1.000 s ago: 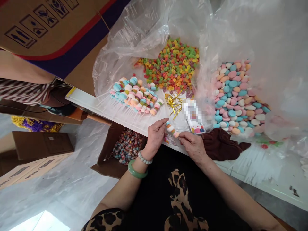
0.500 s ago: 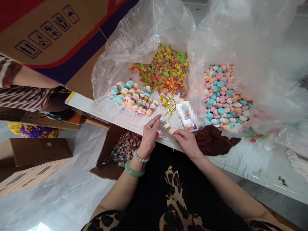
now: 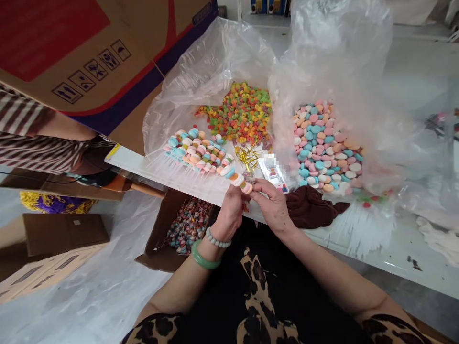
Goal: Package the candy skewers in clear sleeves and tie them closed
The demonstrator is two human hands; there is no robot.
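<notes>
A candy skewer (image 3: 236,180) of white, blue, orange and pink pieces slants between my hands above the table's front edge. My left hand (image 3: 230,212) is closed just beneath it, the fingertips partly hidden behind the lower candies. With thumb and fingers my right hand (image 3: 271,204) pinches the skewer's lower right end. Finished-looking candy skewers (image 3: 199,150) lie in a pile to the left, their white sticks pointing toward the front edge. Gold twist ties (image 3: 247,156) are scattered beyond my hands, beside a small printed white card (image 3: 273,174), part of which is blurred out.
Ring gummies (image 3: 244,114) and pastel candies (image 3: 319,153) lie in clear plastic bags. A brown cloth (image 3: 310,206) and white sticks (image 3: 362,229) lie rightward. Below stands a carton of wrapped sweets (image 3: 188,224); a large carton (image 3: 118,62) and a person's striped clothing (image 3: 36,148) are at left.
My hands have come closer together, and the skewer has shifted up and left, its upper end now beyond my left hand's fingers. The camera view has also shifted.
</notes>
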